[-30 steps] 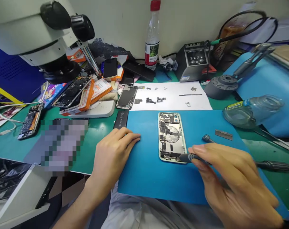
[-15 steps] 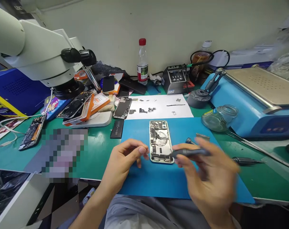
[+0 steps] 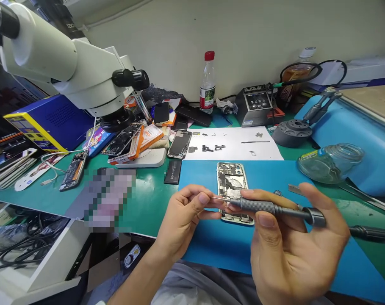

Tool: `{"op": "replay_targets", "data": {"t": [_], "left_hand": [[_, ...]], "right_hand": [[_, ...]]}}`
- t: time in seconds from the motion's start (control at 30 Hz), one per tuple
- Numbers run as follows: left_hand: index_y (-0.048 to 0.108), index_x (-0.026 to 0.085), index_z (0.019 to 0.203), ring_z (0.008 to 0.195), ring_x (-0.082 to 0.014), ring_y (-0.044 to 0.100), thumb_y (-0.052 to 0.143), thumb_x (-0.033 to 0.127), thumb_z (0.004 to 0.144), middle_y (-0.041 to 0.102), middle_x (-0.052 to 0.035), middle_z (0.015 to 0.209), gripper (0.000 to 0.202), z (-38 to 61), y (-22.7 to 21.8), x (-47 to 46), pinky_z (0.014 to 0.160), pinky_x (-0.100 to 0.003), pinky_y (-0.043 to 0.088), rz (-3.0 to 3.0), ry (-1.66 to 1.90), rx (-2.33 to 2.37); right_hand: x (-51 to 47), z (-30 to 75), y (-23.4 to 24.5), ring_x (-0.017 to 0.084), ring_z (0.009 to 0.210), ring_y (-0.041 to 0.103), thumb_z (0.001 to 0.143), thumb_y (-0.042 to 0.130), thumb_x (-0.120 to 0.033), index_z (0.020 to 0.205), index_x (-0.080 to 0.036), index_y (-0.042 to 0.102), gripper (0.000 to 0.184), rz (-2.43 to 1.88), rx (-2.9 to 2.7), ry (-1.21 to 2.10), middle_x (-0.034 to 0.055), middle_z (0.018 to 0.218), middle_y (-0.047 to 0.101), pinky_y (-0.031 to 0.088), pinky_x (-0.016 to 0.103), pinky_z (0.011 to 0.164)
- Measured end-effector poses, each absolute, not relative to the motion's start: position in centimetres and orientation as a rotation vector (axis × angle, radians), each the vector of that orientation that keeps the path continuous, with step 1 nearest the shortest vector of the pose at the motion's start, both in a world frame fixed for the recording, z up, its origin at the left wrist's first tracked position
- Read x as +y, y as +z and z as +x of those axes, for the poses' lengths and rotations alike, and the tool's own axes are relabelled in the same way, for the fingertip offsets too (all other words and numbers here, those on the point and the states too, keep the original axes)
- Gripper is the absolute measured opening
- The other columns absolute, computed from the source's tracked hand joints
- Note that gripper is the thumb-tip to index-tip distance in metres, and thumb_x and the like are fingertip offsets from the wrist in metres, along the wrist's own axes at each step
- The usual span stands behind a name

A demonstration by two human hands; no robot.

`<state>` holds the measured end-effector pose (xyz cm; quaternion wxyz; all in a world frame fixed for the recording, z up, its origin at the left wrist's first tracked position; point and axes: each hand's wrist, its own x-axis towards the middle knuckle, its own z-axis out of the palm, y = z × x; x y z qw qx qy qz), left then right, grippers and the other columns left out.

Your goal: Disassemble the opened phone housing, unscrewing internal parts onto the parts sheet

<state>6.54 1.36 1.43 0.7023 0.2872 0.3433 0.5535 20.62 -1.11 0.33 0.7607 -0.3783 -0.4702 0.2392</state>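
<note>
My right hand (image 3: 294, 241) holds a grey precision screwdriver (image 3: 258, 206) by its knurled handle, the shaft pointing left. A raised finger rests near the round end cap. At the thin tip of the screwdriver, the thumb and fingers of my left hand (image 3: 187, 218) pinch closed; whether a small screw is between them is too small to tell. Under and behind both hands lies an opened phone (image 3: 232, 173), its back housing with the inner parts exposed, partly covered by my fingers. It rests on a blue mat (image 3: 205, 169).
Small phone parts (image 3: 208, 148) lie on a white sheet (image 3: 233, 146) behind the mat. A black battery (image 3: 172, 171) is to the left. A glass jar (image 3: 330, 163) stands at the right. A microscope (image 3: 97, 80) overhangs the left side. A second screwdriver (image 3: 372, 234) lies far right.
My right hand has lifted the screwdriver off the phone and turned it sideways, bringing its tip to my left fingers. The whole view has shifted, so things appear further right.
</note>
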Motion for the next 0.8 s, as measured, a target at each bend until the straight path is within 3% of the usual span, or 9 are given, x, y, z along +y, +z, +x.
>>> {"op": "replay_targets", "data": {"t": [0.53, 0.8], "left_hand": [[0.087, 0.02, 0.087, 0.077, -0.0114, 0.083, 0.101, 0.04, 0.084, 0.086, -0.0012, 0.085, 0.025, 6.28, 0.93, 1.53, 0.073, -0.016, 0.068, 0.618, 1.21, 0.689], [0.091, 0.024, 0.095, 0.087, -0.0187, 0.087, 0.098, 0.049, 0.085, 0.089, -0.0033, 0.089, 0.028, 6.03, 0.82, 1.3, 0.074, -0.021, 0.069, 0.697, 1.141, 0.645]], "right_hand": [[-1.05, 20.51, 0.18, 0.023, 0.11, 0.082, 0.102, 0.073, -0.013, 0.154, -0.031, 0.056, 0.058, -0.877, -1.042, 0.537, 0.0043, 0.112, 0.082, 0.073, 0.034, 0.08], [-0.48, 21.39, 0.47, 0.02, 0.098, 0.081, 0.101, 0.077, -0.023, 0.151, -0.029, 0.061, 0.052, -0.846, -0.901, 0.734, 0.0055, 0.108, 0.082, 0.069, 0.027, 0.071]]}}
